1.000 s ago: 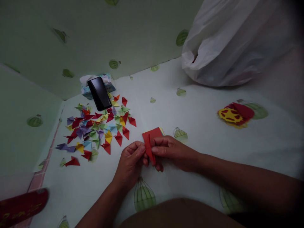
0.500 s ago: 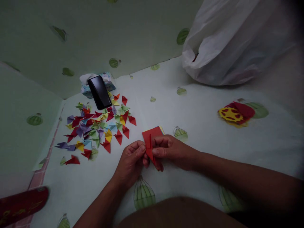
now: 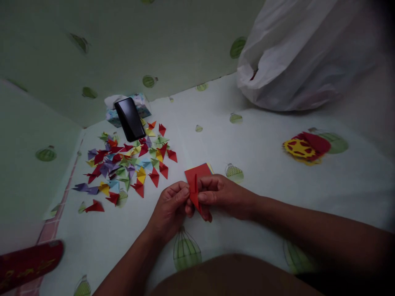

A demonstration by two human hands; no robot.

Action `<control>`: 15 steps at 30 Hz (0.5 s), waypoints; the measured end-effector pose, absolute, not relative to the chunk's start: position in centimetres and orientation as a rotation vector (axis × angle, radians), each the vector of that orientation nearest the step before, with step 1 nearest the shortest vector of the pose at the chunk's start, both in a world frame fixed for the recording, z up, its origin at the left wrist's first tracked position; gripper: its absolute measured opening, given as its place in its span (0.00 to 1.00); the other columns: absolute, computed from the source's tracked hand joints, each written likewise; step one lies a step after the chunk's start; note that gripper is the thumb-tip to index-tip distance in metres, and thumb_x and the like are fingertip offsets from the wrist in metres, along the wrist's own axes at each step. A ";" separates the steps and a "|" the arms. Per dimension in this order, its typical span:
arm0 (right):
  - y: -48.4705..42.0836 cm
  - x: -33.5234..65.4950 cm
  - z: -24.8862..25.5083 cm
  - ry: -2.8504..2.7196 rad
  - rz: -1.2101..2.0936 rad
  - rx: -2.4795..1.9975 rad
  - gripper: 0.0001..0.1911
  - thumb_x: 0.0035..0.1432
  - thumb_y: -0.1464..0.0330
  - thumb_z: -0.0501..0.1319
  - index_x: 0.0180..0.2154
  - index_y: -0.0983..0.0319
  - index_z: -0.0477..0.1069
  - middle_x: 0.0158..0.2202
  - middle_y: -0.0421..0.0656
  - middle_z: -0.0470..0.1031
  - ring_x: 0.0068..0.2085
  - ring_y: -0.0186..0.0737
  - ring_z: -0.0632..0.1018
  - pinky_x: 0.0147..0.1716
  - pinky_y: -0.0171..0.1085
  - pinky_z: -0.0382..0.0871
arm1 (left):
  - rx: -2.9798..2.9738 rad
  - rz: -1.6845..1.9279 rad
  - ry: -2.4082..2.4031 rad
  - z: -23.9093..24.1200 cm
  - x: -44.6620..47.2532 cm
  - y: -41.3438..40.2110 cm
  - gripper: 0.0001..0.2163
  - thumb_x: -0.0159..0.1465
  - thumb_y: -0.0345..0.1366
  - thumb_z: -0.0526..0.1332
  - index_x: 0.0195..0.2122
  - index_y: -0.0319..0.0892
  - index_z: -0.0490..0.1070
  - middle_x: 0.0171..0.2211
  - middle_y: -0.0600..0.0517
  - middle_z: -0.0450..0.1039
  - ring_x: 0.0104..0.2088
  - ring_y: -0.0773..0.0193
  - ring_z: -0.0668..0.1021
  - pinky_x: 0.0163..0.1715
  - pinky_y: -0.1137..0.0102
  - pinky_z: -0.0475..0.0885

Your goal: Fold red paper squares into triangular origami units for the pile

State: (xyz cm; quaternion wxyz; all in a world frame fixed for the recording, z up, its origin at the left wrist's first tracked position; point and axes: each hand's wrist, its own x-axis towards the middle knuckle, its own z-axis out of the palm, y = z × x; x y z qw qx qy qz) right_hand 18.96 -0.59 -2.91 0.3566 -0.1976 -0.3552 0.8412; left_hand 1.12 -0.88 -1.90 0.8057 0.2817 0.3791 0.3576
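Observation:
Between my two hands is a small piece of folded red paper (image 3: 194, 198), narrow and pointed at its lower end. The thumb and fingers of my left hand (image 3: 173, 205) pinch its left side. My right hand (image 3: 226, 196) grips its right side, thumb on the near face and fingers behind. Just beyond them lies a stack of square paper (image 3: 199, 169) with a red sheet on top and yellow and blue edges showing; my hands partly cover it. To the left spreads a pile of folded paper cranes (image 3: 123, 164) in red, purple, green, yellow, blue and orange.
A black phone (image 3: 130, 119) leans on a tissue box (image 3: 143, 106) behind the pile. At the back right stands a large white plastic bag (image 3: 286, 74). Red and yellow paper cut-outs (image 3: 304, 147) lie at right. A dark red object (image 3: 31, 263) is at lower left.
Almost nothing differs. Both hands keep the same hold on the folded red paper, and the view has shifted very slightly.

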 end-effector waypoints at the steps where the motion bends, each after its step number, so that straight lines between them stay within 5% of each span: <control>1: -0.6 18.9 -2.9 -0.920 2.172 -0.507 0.12 0.59 0.63 0.67 0.34 0.66 0.71 0.33 0.44 0.80 0.24 0.29 0.75 0.25 0.31 0.70 | 0.607 0.764 0.812 -1.9 1.1 -0.9 0.14 0.59 0.41 0.70 0.25 0.37 0.69 0.17 0.57 0.67 0.17 0.74 0.68 0.20 0.79 0.63; 15: -0.5 18.9 -2.9 -0.969 2.095 -0.613 0.11 0.61 0.64 0.64 0.33 0.66 0.72 0.31 0.42 0.76 0.24 0.29 0.74 0.25 0.30 0.69 | 0.640 0.836 0.817 -2.5 1.1 -1.0 0.08 0.63 0.37 0.65 0.31 0.39 0.71 0.21 0.54 0.72 0.22 0.71 0.71 0.27 0.75 0.65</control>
